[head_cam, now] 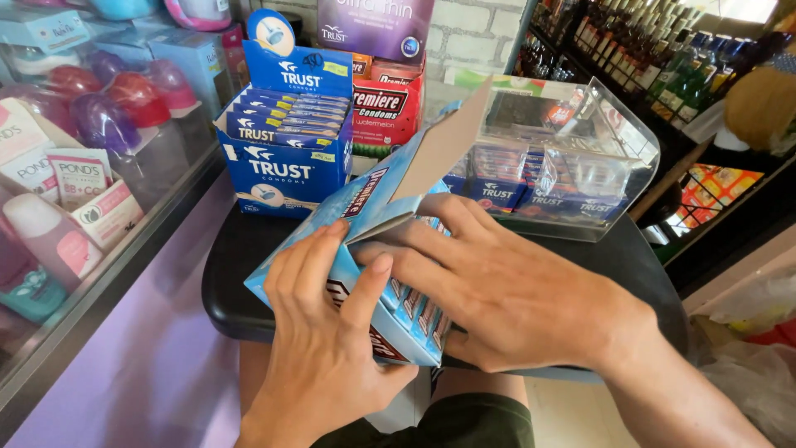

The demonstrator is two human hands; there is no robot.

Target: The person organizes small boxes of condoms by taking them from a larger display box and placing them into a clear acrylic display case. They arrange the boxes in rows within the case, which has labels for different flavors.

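Both our hands grip the light-blue display carton [365,274] resting on the black stool [240,274]: left hand [319,332] wraps its side, right hand [497,290] reaches its fingers into the opened top among small packets [414,311]. We judge steady support and gentle fingertip pulls best.

A light blue cardboard box [365,249] lies tilted on its side at the near edge of a black table [240,274]. Its brown-lined flap stands open, pointing up and away. Inside, a row of small blue packets [414,311] stands packed together, edges showing.
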